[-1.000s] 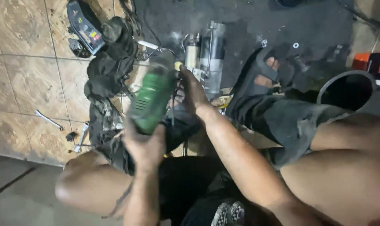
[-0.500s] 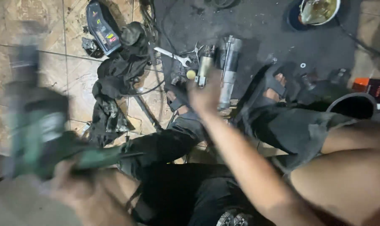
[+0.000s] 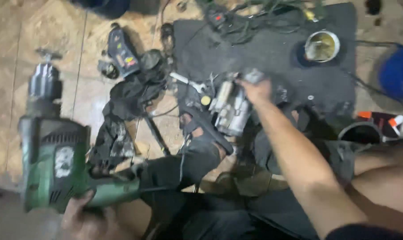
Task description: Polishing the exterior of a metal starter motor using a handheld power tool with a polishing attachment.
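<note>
My left hand grips the handle of a green power drill at the lower left, its dark chuck pointing away from me over the tiled floor. My right hand reaches out over a black mat and rests on the top end of a grey metal motor unit lying there; whether the fingers close around it is blurred. A sandalled foot sits just left of the motor.
Dark rags and a black handheld meter lie on the tiles at left. A spanner lies near the motor. A round tin, tangled cables, a blue container and a black pipe opening are around the mat.
The left hand has swung the green drill from in front of me out to the left and turned it upright. The right hand has stayed on the motor.
</note>
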